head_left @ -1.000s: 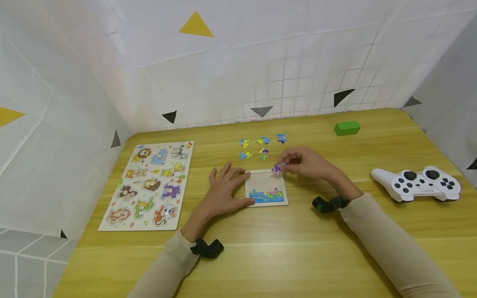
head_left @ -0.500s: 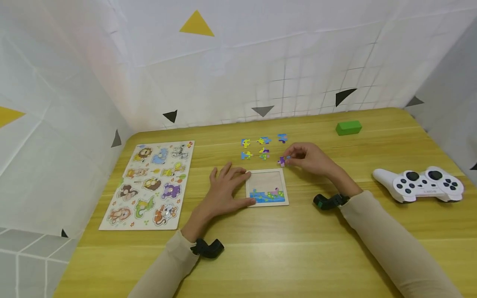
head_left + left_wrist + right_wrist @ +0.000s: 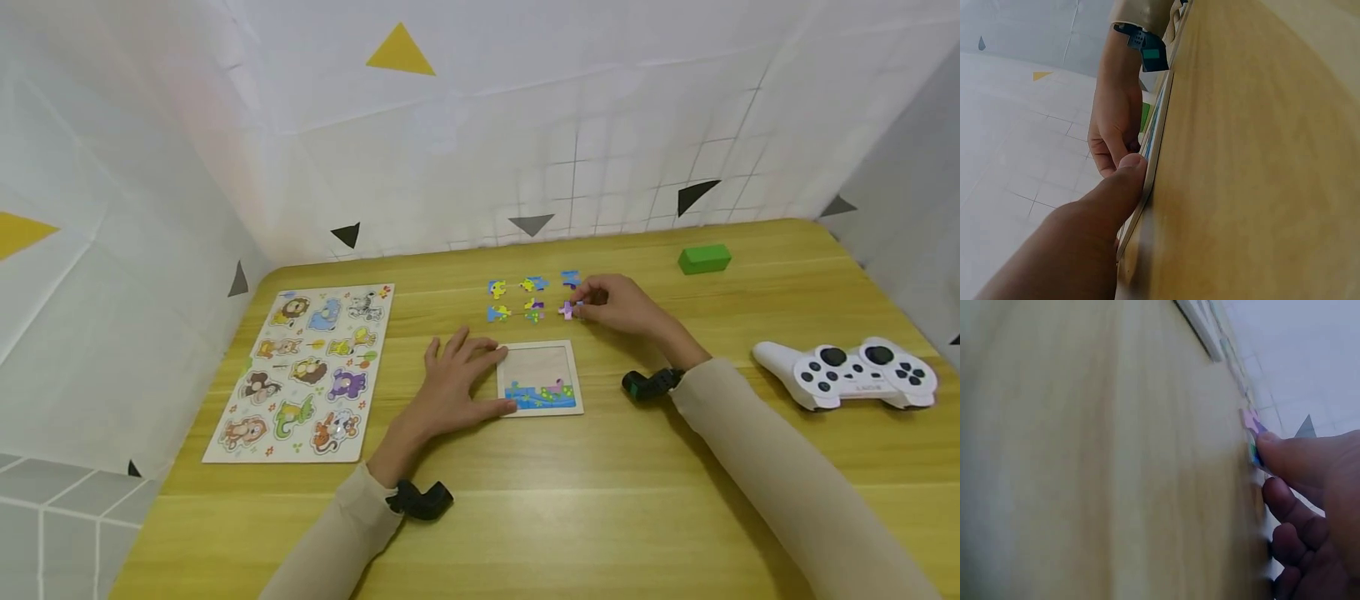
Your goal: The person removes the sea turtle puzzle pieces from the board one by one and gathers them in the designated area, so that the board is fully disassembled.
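My left hand [image 3: 454, 385] lies spread at the left side of a small wooden puzzle tray [image 3: 577, 388]. Its thumb [image 3: 1130, 164] touches the lower left corner of the tray's rim, and its index finger rests at the upper left corner. Joined blue, green and pink pieces fill the tray's bottom row. Between thumb and fingertips my right hand [image 3: 618, 307] pinches a purple and pink jigsaw piece [image 3: 566, 310], low over the table behind the tray. In the right wrist view the jigsaw piece [image 3: 1251, 425] shows at the thumb tip, partly hidden by it.
Several loose jigsaw pieces [image 3: 498, 313] lie behind the tray in two rows. An animal peg board [image 3: 300, 433] lies at left. A green block [image 3: 704, 258] is at the back right, with a white game controller [image 3: 847, 373] at far right. A white cloth wall [image 3: 450, 167] borders the table.
My right hand has carried the purple jigsaw piece from above the tray's upper right corner back toward the loose pieces. My left hand has stayed at the tray.
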A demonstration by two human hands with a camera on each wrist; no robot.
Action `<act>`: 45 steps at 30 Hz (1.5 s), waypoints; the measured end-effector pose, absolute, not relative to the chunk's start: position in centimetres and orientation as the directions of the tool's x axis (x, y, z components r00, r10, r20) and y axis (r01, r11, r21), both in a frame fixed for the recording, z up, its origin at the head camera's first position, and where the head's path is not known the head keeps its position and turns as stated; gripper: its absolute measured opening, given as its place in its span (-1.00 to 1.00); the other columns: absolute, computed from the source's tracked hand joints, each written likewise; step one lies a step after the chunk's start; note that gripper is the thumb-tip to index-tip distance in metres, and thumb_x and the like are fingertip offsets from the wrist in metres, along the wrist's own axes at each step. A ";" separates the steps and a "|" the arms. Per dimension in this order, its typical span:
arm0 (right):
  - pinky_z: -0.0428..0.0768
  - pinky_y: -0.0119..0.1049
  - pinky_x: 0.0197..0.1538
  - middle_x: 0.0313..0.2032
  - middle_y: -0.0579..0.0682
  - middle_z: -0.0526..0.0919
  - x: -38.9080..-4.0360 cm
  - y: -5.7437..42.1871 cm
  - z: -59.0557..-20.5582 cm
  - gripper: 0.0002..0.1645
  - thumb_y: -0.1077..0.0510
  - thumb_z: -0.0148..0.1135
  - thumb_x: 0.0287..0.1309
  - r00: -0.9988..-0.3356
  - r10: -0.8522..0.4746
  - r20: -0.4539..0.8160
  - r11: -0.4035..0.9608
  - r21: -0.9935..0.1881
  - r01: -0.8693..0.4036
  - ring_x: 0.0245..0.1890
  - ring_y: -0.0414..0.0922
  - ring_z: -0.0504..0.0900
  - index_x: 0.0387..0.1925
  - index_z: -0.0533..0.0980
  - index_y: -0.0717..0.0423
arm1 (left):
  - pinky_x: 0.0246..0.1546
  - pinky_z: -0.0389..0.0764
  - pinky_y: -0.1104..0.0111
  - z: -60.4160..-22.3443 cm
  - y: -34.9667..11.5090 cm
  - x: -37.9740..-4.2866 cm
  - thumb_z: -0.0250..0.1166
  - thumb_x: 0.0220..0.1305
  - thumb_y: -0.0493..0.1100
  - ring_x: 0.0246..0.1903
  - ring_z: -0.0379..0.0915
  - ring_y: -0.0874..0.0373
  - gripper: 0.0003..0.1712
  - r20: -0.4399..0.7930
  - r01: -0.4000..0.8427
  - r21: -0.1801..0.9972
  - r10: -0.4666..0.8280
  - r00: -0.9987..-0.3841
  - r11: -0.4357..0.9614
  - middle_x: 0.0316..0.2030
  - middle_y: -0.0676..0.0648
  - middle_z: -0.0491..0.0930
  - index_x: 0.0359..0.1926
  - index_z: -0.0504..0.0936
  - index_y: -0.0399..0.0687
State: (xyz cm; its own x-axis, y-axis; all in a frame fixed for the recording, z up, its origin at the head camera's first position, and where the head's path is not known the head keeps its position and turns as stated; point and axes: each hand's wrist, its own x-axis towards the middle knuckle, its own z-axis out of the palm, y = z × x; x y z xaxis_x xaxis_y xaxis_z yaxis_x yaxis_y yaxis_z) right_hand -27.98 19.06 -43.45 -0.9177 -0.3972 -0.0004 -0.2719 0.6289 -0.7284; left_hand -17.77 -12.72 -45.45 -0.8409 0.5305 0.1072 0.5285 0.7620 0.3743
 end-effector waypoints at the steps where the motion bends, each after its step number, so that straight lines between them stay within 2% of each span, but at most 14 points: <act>1: 0.47 -0.24 -0.13 -0.16 0.14 0.69 -28.1 19.1 -43.5 -0.81 0.17 0.28 0.36 -0.918 -0.397 -0.001 0.633 -0.724 -0.273 -0.26 -0.04 0.52 -0.07 0.64 0.18 | 0.42 -0.26 -0.40 -45.5 -12.7 -17.8 0.32 0.15 0.47 0.60 -0.16 -0.25 -0.08 0.110 0.529 0.376 0.530 -0.841 0.761 0.40 0.07 0.35 0.46 0.41 0.23; 9: 0.47 -0.19 -0.09 -0.16 0.13 0.68 -28.4 19.1 -43.7 -0.80 0.17 0.28 0.36 -0.923 -0.384 0.004 0.652 -0.707 -0.274 -0.24 -0.02 0.52 -0.06 0.65 0.18 | 0.42 -0.25 -0.40 -45.4 -12.6 -17.7 0.31 0.16 0.47 0.60 -0.16 -0.24 -0.08 0.108 0.528 0.374 0.530 -0.841 0.762 0.40 0.08 0.35 0.46 0.41 0.24; 17: 0.46 -0.15 0.03 -0.05 0.12 0.65 -28.6 19.4 -43.5 -0.66 0.12 0.41 0.25 -0.913 -0.407 -0.018 0.631 -0.728 -0.267 -0.12 -0.02 0.51 0.02 0.64 0.15 | 0.42 -0.26 -0.41 -45.2 -12.7 -17.7 0.32 0.17 0.45 0.59 -0.15 -0.25 -0.10 0.106 0.526 0.382 0.530 -0.842 0.760 0.40 0.06 0.35 0.46 0.42 0.22; 27: 0.49 -0.10 0.04 -0.08 0.15 0.65 -29.0 19.5 -43.7 -0.67 0.11 0.38 0.28 -0.905 -0.425 -0.002 0.659 -0.686 -0.308 -0.11 0.01 0.54 0.02 0.64 0.17 | 0.42 -0.25 -0.40 -45.2 -12.7 -17.7 0.31 0.17 0.45 0.59 -0.14 -0.26 -0.10 0.105 0.531 0.377 0.535 -0.839 0.759 0.40 0.06 0.35 0.46 0.42 0.22; 36: 0.45 -0.24 -0.08 -0.12 0.08 0.58 -28.1 19.9 -43.5 -0.65 0.03 0.39 0.29 -0.936 -0.352 -0.014 0.579 -0.789 -0.207 -0.18 -0.01 0.46 0.04 0.63 0.07 | 0.42 -0.27 -0.40 -45.1 -12.7 -17.8 0.33 0.10 0.49 0.60 -0.17 -0.25 -0.07 0.093 0.531 0.386 0.541 -0.836 0.754 0.41 0.07 0.35 0.44 0.44 0.25; 45: 0.48 -0.38 -0.19 -0.17 0.08 0.62 -25.9 19.5 -43.4 -0.77 0.07 0.34 0.34 -0.899 -0.438 0.021 0.534 -0.798 -0.279 -0.29 -0.08 0.48 -0.06 0.64 0.10 | 0.42 -0.27 -0.41 -45.2 -12.8 -17.7 0.38 -0.01 0.53 0.60 -0.17 -0.27 -0.07 0.102 0.542 0.385 0.550 -0.829 0.747 0.42 0.08 0.32 0.34 0.50 0.27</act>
State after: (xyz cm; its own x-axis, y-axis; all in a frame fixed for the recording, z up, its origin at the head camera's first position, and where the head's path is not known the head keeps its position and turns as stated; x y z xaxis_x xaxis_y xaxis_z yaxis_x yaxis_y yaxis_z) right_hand -25.93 19.50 -43.37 -0.8987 -0.4380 0.0205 -0.2787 0.5344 -0.7979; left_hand -17.74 -12.78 -45.20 -0.8291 0.5497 0.1016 0.5424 0.7469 0.3846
